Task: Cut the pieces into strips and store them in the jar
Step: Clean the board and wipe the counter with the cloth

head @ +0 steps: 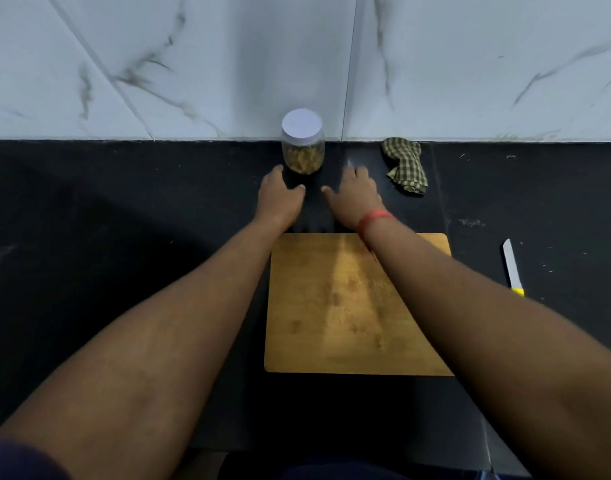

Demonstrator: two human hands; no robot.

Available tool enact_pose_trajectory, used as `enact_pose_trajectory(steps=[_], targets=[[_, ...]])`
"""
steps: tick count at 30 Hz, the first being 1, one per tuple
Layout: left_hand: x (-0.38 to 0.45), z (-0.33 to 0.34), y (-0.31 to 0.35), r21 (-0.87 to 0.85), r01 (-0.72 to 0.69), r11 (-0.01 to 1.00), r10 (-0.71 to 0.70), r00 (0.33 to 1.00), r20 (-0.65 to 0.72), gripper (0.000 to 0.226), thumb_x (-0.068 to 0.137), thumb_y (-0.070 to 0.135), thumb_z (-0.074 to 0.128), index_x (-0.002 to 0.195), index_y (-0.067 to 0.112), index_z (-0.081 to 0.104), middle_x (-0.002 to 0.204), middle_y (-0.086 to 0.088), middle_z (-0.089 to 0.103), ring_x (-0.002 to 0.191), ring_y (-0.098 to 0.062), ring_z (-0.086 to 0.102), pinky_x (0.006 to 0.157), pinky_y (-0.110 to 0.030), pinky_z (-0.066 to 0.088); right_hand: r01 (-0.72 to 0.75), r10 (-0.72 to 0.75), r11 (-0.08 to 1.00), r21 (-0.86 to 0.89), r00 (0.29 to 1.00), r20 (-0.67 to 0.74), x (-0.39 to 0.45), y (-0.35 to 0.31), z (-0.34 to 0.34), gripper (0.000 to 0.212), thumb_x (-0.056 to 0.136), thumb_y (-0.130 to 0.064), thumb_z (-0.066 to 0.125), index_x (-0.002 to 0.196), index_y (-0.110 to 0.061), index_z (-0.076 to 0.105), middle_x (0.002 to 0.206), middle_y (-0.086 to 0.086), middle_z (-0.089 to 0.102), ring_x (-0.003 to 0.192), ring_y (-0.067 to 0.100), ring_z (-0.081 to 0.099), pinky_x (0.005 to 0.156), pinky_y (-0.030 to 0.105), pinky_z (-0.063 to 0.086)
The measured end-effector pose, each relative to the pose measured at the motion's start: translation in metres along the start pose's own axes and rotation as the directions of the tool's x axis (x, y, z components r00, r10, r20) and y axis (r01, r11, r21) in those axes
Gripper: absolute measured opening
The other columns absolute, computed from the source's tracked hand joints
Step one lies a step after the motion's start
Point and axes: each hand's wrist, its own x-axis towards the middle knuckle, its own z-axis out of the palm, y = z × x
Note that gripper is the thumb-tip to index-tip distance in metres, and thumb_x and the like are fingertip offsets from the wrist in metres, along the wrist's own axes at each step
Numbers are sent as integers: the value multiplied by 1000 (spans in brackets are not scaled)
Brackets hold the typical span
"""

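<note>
A clear jar (302,157) with a white lid stands upright against the wall at the back of the dark counter, holding yellowish-brown strips. My left hand (278,199) rests on the counter just in front and left of the jar, fingers apart, holding nothing. My right hand (354,195) lies a little right of the jar, fingers spread and empty, with a red band at the wrist. Neither hand touches the jar. A bare wooden cutting board (331,306) lies under my forearms. A knife (512,268) with a yellow handle lies to the board's right.
A folded green checked cloth (405,164) sits by the wall, right of my right hand. The white marble-patterned wall (193,64) closes the back of the black counter (124,209). Small crumbs are scattered at the counter's right side.
</note>
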Motion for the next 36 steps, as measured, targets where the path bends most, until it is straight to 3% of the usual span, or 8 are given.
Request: enact_pose_trajectory(steps=[4,7,11,18,23,27,30,36], targets=[[32,-20,23,-34,39,999,-38,999,26,74,96,11,53,160,12,17,164,-10,25,148,-26,30,110,-29,34,40,-44,992,119,998,33,50,-33,-17,49,97,-14,45,142,-1,33,146,19,33,132,37,39,108,41,35],[46,-29,35,-22,65,998,-63,994,90,75,96,7,46,161,15,10,165,-10,22,148,-28,29,119,-37,29,-8,-13,959,284,997,72,68,-48,-31,45,95,-11,43,139,-2,36,142,19,41,128,33,45,98,33,38],[50,-29,47,-65,-21,998,31,987,155,54,100,9,48,153,15,38,153,-5,45,137,-20,45,100,-23,36,11,-58,941,339,990,131,66,-53,-37,43,99,-16,45,140,-4,41,140,16,50,128,30,48,99,30,38],[20,-20,31,-351,-67,934,84,996,34,59,91,-4,46,144,20,52,131,7,61,119,-9,55,87,-15,46,94,-93,810,579,995,-32,26,-32,-34,36,86,-4,54,122,-9,59,110,2,67,104,19,63,97,35,51],[-34,0,-4,-354,-129,926,97,990,-107,52,99,6,48,148,23,49,143,4,52,127,-7,50,108,-28,44,108,-57,775,623,993,-100,-47,-7,-23,60,87,10,42,142,-12,45,137,4,46,119,9,49,88,-4,36],[-86,12,-30,-329,-139,934,73,976,-204,45,101,8,49,143,23,54,136,7,54,124,-7,52,108,-32,47,110,-76,784,611,994,-82,-92,13,1,70,83,16,39,145,-17,42,139,1,42,125,14,48,102,16,43],[-111,16,-44,-321,-130,938,58,973,-224,43,100,7,49,139,23,58,130,8,57,120,-7,55,104,-32,50,98,-74,798,594,995,-66,-115,22,12,73,81,17,38,144,-22,43,137,-3,43,121,9,48,91,1,39],[-132,16,-57,-301,-116,947,40,968,-246,44,100,7,49,140,24,56,134,9,55,122,-3,54,104,-29,49,88,-86,787,611,996,-33,-141,21,24,74,84,14,38,146,-27,38,143,-7,39,119,7,49,84,3,40]])
